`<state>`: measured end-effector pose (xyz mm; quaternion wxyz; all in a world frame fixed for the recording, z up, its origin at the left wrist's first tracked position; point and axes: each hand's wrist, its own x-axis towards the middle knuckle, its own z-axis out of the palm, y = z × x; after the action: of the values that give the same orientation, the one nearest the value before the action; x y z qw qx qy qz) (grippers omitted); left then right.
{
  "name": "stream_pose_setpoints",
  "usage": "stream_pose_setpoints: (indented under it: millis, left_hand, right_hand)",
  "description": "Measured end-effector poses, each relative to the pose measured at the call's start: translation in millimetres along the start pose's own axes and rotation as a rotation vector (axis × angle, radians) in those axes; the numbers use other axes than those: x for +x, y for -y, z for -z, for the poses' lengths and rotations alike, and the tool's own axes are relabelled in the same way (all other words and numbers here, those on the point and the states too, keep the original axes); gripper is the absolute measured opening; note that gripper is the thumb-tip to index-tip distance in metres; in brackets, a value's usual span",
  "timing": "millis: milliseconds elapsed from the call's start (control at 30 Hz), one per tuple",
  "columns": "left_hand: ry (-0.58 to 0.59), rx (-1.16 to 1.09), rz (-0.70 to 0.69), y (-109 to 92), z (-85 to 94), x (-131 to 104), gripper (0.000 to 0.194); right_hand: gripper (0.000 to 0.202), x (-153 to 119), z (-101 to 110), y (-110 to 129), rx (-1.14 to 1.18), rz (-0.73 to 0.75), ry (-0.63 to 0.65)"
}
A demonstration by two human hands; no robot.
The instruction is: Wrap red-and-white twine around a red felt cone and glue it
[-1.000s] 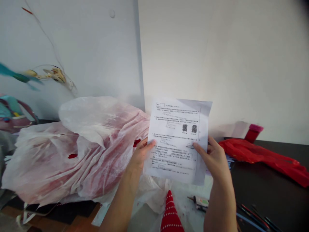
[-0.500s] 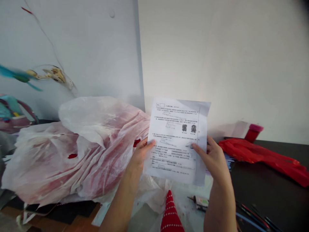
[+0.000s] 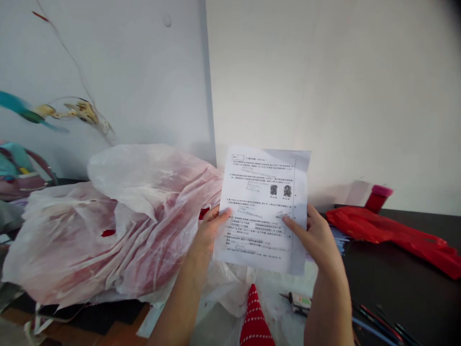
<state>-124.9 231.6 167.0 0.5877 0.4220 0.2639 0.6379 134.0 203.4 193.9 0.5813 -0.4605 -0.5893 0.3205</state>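
Observation:
A white printed sheet [image 3: 262, 206] with text, two dark pictures and faint handwriting is held up in the middle of the view. My left hand [image 3: 212, 226] pinches its left edge, thumb on the front. On the right edge, my right hand [image 3: 313, 230] grips it with the thumb on the printed side and the other fingers partly hidden behind. Below the sheet stands a red cone with white dotted lines [image 3: 254, 319].
A large whitish plastic bag [image 3: 108, 230] with reddish contents lies at left. Red plastic [image 3: 392, 235] and a red container [image 3: 377, 198] are on the dark table [image 3: 403, 278]. Several pens [image 3: 382, 322] lie at lower right. A small fan [image 3: 32, 115] hangs at left.
The sheet's right side has shifted slightly left, along with my right thumb. The blue fan blades at the left have turned. Both hands still hold the sheet.

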Motion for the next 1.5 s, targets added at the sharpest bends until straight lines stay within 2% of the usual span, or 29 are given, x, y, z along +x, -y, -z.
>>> stream_pose_setpoints:
  millis: [167, 433, 800, 1500]
  left_hand:
    - [-0.008, 0.01, 0.002, -1.0, -1.0, -0.3, 0.036]
    - [-0.027, 0.025, 0.005, -2.0, -2.4, -0.8, 0.037]
    - [-0.017, 0.031, 0.0, -1.4, -1.7, -1.6, 0.032]
    - [-0.028, 0.038, 0.008, -1.3, -3.8, -1.5, 0.032]
  right_hand:
    - [0.049, 1.7, 0.7, -3.2, -0.054, 0.011, -0.008]
    - [0.049, 3.0, 1.7, -6.0, -0.092, 0.025, -0.008]
    - [0.053, 4.8, 3.4, -7.5, -0.1, 0.023, 0.025]
    - [0.051, 7.2, 2.9, -9.8, -0.157, 0.04, 0.01]
